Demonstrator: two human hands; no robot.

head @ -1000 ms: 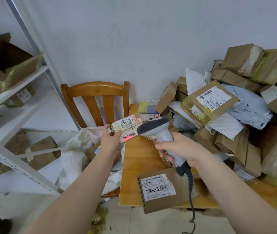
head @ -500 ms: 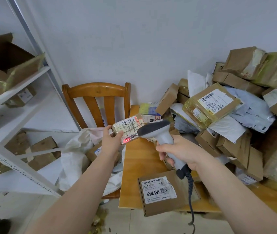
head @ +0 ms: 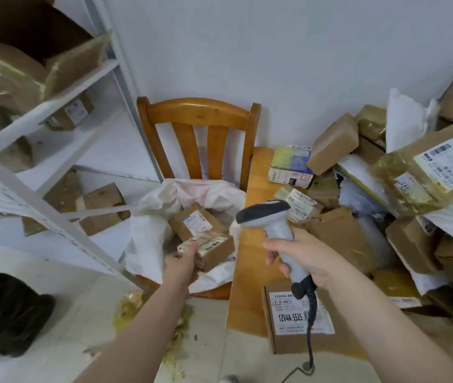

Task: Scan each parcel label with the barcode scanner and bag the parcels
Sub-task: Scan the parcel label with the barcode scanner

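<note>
Two hands busy. Left hand [head: 182,262] fingers curled round small parcel [head: 217,247], long side crosswise, over open white bag [head: 148,236] directly below fingers. Right hand [head: 305,258] fingers wrapped round scanner [head: 264,215], above table [head: 244,244].

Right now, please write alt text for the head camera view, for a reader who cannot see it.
A person's left hand holds a small labelled parcel over an open white sack on a wooden chair, where another parcel lies. The right hand grips a grey barcode scanner above a wooden table piled with parcels.
</note>
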